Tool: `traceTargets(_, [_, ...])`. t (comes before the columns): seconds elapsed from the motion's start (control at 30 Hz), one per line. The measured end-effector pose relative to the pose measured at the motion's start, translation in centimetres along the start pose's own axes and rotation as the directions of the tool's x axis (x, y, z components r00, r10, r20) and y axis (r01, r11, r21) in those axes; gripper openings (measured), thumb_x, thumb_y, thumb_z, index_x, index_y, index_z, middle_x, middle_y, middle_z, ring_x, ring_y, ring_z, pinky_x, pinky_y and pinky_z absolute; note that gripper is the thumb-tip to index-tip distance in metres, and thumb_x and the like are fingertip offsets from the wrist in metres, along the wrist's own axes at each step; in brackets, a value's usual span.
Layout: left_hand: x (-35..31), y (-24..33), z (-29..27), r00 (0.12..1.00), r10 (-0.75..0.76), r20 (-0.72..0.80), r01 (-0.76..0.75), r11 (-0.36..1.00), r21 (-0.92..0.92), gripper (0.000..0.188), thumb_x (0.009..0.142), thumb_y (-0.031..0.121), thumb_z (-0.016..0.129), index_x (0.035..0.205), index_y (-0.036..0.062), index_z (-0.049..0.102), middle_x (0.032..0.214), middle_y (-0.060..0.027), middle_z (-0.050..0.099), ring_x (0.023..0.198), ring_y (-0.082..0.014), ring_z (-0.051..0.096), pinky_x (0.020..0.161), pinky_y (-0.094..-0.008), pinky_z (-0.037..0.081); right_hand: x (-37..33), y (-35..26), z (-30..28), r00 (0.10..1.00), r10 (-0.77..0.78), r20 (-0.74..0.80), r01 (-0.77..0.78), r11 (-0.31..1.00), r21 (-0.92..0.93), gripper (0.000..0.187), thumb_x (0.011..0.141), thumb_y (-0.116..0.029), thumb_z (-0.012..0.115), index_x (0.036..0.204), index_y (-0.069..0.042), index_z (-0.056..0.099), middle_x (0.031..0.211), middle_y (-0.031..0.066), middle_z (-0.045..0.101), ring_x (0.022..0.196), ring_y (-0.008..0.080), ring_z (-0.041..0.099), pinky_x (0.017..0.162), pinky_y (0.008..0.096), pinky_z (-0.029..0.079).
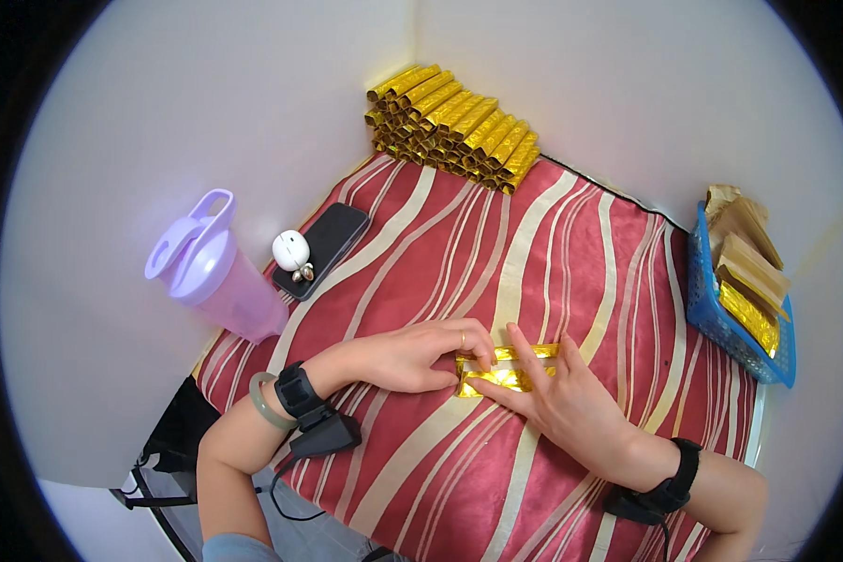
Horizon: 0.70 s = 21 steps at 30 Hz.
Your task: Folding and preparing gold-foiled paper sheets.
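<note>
A gold foil paper (501, 378), folded into a narrow strip with a pale band along it, lies flat on the striped red cloth (421, 272). My left hand (421, 354), a ring on one finger, has its fingers bent down onto the strip's left end, with the thumb at its edge. Over the right part rests my right hand (562, 398), fingers spread apart, its thumb reaching left across the foil. The right fingers partly cover the strip, and the left fingertips hide its left end.
Many rolled gold foil tubes (459, 126) are stacked in the far corner. A blue basket (742, 347) at right holds brown and gold paper. At left stand a purple shaker bottle (229, 281) and a dark phone (339, 231) with a white earbud case (291, 250) on it.
</note>
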State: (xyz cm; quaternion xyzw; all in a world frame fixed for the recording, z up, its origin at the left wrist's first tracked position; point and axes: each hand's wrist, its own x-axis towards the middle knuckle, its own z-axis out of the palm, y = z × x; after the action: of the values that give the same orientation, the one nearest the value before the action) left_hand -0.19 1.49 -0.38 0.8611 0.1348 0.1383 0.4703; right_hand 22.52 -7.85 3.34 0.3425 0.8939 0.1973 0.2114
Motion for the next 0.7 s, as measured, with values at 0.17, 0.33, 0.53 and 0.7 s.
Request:
traceTargets(0.17, [0.20, 0.27, -0.01, 1.000, 0.019, 0.006, -0.018, 1.000, -0.021, 0.036, 0.078, -0.006, 0.064, 0.111, 0.0055, 0.055, 0.119, -0.0102, 0.052, 0.114, -0.0254, 0.052, 0.099, -0.0363, 0.041, 0.04, 0.02, -0.31, 1.000, 0.002, -0.006, -0.002, 1.000, -0.029, 0.065, 0.097, -0.023, 0.044, 0.152, -0.040, 0.014, 0.153, 0.0219, 0.023, 0.090, 0.0283, 0.067, 0.100, 0.0490, 0.040])
traceTargets(0.33, [0.06, 0.14, 0.03, 1.000, -0.009, 0.004, 0.010, 0.999, -0.035, 0.036, 0.077, -0.004, 0.067, 0.111, 0.0053, 0.055, 0.118, -0.0091, 0.052, 0.114, -0.0251, 0.052, 0.099, -0.0360, 0.041, 0.61, -0.04, -0.81, 1.000, 0.000, 0.024, 0.001, 0.998, -0.065, 0.064, 0.096, -0.024, 0.045, 0.151, -0.039, 0.017, 0.153, 0.0169, 0.026, 0.088, 0.0251, 0.066, 0.096, 0.0481, 0.044])
traceTargets(0.53, [0.20, 0.26, 0.23, 1.000, -0.016, -0.018, 0.015, 0.999, -0.032, 0.034, 0.077, -0.002, 0.069, 0.108, 0.0053, 0.056, 0.116, -0.0088, 0.053, 0.113, -0.0248, 0.052, 0.098, -0.0353, 0.041, 0.55, -0.06, -0.45, 1.000, -0.001, -0.015, 0.000, 0.997, -0.080, 0.065, 0.095, -0.024, 0.046, 0.151, -0.038, 0.017, 0.152, 0.0156, 0.028, 0.083, 0.0248, 0.067, 0.094, 0.0471, 0.044])
traceTargets(0.7, [0.29, -0.06, 0.09, 1.000, -0.029, 0.008, 0.030, 0.999, -0.034, 0.029, 0.080, -0.003, 0.066, 0.107, 0.0047, 0.056, 0.115, -0.0092, 0.053, 0.111, -0.0247, 0.053, 0.098, -0.0353, 0.042, 0.77, -0.28, -0.63, 0.999, 0.021, 0.049, -0.019, 0.999, -0.031, 0.067, 0.095, -0.024, 0.046, 0.152, -0.038, 0.014, 0.152, 0.0150, 0.029, 0.083, 0.0245, 0.067, 0.095, 0.0477, 0.043])
